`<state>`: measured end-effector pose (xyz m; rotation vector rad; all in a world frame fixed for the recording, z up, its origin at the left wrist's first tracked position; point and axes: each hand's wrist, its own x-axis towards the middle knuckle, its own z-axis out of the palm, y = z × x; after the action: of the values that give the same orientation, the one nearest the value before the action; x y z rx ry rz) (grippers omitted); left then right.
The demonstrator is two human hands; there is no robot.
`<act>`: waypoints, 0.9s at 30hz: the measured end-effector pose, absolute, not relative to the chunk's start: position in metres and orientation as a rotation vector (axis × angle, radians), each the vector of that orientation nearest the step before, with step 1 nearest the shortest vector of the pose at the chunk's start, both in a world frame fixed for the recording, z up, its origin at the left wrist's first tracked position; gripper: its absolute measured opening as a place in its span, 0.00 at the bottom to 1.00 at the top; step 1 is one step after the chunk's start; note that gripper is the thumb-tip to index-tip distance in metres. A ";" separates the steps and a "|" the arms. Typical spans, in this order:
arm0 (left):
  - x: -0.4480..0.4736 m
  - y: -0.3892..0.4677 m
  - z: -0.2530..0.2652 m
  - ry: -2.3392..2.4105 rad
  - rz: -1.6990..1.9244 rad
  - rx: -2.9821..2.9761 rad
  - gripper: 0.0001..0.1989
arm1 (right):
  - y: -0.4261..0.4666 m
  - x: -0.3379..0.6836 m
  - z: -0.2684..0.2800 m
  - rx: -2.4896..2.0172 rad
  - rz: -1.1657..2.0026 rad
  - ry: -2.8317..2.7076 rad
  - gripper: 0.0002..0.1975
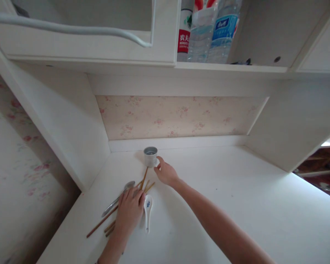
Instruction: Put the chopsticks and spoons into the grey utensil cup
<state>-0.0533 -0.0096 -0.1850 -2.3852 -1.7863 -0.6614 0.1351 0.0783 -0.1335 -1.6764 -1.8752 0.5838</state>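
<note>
Several wooden chopsticks lie slanting across the white desk, their far ends fanned out. My left hand is over their middle with its fingers curled down around some of them; the fingertips are partly hidden. A metal spoon lies just left of that hand, and a white soup spoon with a blue mark lies to its right. Near the back edge stands an upright grey metal cup with holes in its bottom. My right hand is at the cup's right side, thumb and forefinger apart, fingertips at or very near its wall.
A white desk top spreads to the right, bounded by a side panel. Above it hangs a shelf with several plastic bottles. A white rail runs across the upper left. Flowered wallpaper covers the back.
</note>
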 end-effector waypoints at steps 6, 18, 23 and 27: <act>-0.056 -0.007 -0.187 -1.717 -0.744 -2.410 0.14 | 0.114 0.111 -0.119 -1.790 0.421 -1.955 0.23; -0.055 -0.006 -0.180 -1.819 -0.668 -2.463 0.15 | 0.071 0.158 -0.120 -1.609 0.315 -1.716 0.14; -0.054 -0.004 -0.185 -1.820 -0.672 -2.465 0.15 | 0.013 0.189 -0.136 -1.467 0.362 -1.496 0.14; -0.053 -0.004 -0.186 -1.819 -0.632 -2.469 0.15 | -0.031 0.198 -0.153 -1.380 0.360 -1.469 0.12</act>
<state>-0.0527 -0.0045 -0.1864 -2.4689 -1.8189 -0.6317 0.1984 -0.0305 -0.1526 -1.3803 -1.4689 0.3598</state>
